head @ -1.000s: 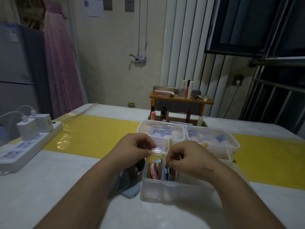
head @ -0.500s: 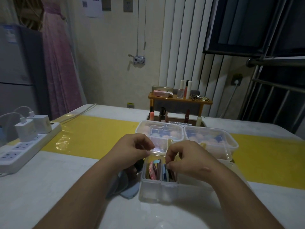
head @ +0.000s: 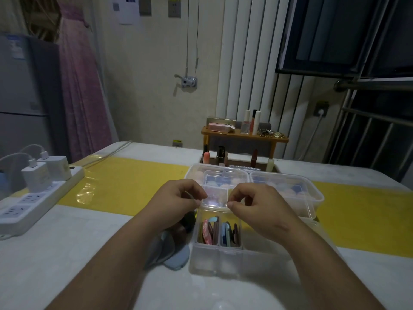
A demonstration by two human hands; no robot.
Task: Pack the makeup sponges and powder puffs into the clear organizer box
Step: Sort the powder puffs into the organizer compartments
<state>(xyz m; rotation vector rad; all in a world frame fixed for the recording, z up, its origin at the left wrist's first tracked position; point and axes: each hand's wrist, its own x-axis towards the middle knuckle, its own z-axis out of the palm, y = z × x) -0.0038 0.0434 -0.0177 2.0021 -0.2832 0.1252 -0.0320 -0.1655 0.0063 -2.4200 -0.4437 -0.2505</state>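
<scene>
Table (head: 67,253) bears the clear organizer box (head: 214,262); my left hand (head: 178,202) and right hand (head: 257,204) each pinch one end of a small clear lid (head: 215,199) over its far edge; powder puffs (head: 209,231) stand upright in its near compartments; uneven pressure, I judge, could skew the lid and crush them.

Two hands (head: 178,199) (head: 257,206), one organizer box (head: 214,260), one small clear case (head: 215,198), two lidded tubs (head: 234,173) (head: 312,194), two chargers (head: 36,176) (head: 55,167)

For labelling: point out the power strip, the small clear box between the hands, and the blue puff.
power strip (head: 22,205): head view, white top face.
small clear box (head: 215,198): head view, its clear top.
blue puff (head: 176,257): head view, near rounded edge.
</scene>
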